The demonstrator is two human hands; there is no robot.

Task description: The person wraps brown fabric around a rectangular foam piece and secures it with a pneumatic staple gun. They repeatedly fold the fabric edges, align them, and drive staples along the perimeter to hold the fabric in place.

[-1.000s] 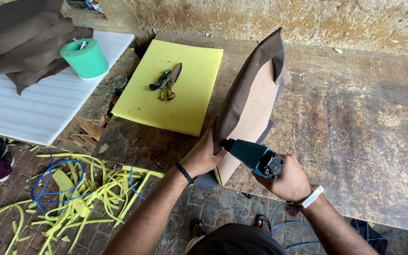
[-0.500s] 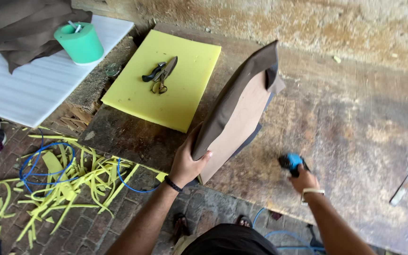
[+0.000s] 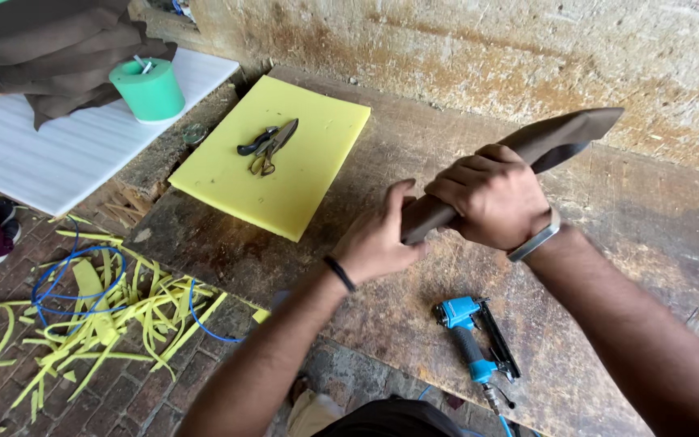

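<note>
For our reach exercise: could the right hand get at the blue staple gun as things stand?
Probably yes, once it lets go. The right hand grips the brown covered panel; the blue staple gun lies uncovered on the workbench just below, with nothing between.

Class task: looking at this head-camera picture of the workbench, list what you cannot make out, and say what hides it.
Head view, the only one:
- Middle of the brown covered panel: hidden under the right hand and left hand.
- Its underside: turned away from the camera.
- Blue staple gun: its hose is cut off by the bottom edge.
- Scissors on the yellow foam sheet: too small for detail.
</note>
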